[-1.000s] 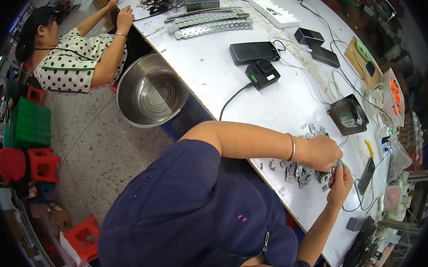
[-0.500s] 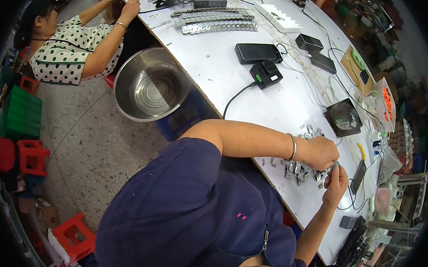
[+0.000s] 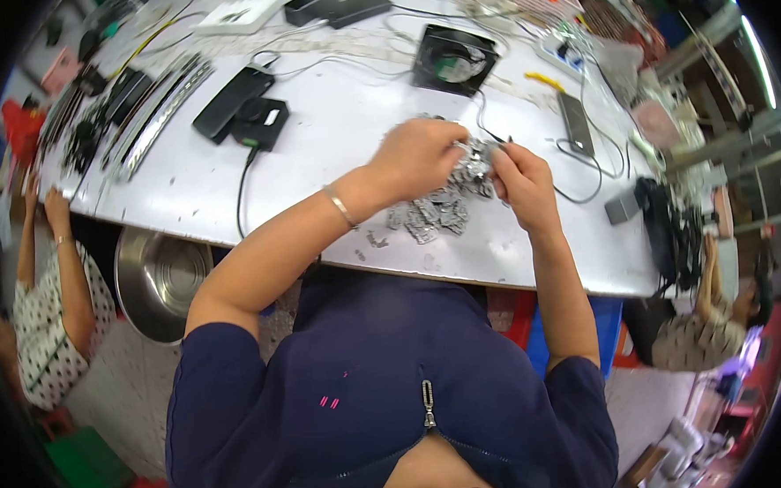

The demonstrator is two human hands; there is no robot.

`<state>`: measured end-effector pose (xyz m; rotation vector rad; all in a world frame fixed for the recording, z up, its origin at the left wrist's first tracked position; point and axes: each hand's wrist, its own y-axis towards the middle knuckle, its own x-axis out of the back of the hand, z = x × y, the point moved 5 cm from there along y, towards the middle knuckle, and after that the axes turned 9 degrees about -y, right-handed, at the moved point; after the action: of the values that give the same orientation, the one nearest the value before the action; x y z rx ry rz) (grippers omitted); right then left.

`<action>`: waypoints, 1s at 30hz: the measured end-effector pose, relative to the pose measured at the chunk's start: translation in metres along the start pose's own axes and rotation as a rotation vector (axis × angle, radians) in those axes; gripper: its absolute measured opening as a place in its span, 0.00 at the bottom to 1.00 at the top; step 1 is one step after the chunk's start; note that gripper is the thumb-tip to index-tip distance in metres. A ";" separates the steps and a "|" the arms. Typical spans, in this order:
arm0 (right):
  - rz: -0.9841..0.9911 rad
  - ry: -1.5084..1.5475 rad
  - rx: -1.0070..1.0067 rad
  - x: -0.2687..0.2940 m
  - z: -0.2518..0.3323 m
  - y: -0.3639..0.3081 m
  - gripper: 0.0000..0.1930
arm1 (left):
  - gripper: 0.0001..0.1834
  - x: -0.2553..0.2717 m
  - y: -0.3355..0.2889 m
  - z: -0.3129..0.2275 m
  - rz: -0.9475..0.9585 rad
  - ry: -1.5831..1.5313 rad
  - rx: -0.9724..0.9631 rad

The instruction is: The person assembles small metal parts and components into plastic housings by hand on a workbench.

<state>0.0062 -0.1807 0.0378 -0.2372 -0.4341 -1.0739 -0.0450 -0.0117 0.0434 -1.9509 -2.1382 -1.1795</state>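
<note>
On the white table, a loose pile of small silvery metal pieces [image 3: 426, 217] lies in front of me. My left hand [image 3: 417, 159] is over the pile's left and far side, its fingers curled closed and slightly blurred; what they hold is hidden. Just to the right, my right hand [image 3: 529, 186] has thumb and fingers pinched together, a small grey metal piece [image 3: 494, 153] at their tips. The two hands are close together but apart, with bright metal bits showing between them. A few loose bits lie left of the pile.
Beyond the pile stands a black square fan [image 3: 454, 59]. Left of it are a black box-shaped device [image 3: 260, 123] with a cable, and long metal strips [image 3: 167, 114]. A dark slim bar [image 3: 576, 124] lies to the right. A steel basin [image 3: 158, 283] and co-workers are at the sides.
My view has swung round to the right, so the table now lies straight ahead. My hands, touching before at the pile, have come a little apart.
</note>
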 end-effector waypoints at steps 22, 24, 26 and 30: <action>-0.008 0.106 0.043 -0.031 -0.011 0.089 0.11 | 0.12 0.007 0.043 0.039 -0.168 0.164 -0.061; -0.012 0.148 0.006 -0.029 -0.011 0.090 0.12 | 0.12 0.007 0.043 0.040 -0.182 0.187 -0.068; 0.026 0.248 -0.053 -0.029 -0.014 0.091 0.11 | 0.10 0.006 0.043 0.038 -0.176 0.212 -0.105; 0.039 0.281 -0.066 -0.032 -0.018 0.093 0.11 | 0.09 0.004 0.042 0.040 -0.172 0.217 -0.114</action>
<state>0.0798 -0.1190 0.0091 -0.1496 -0.1419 -1.0654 0.0091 0.0103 0.0380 -1.6135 -2.2041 -1.4948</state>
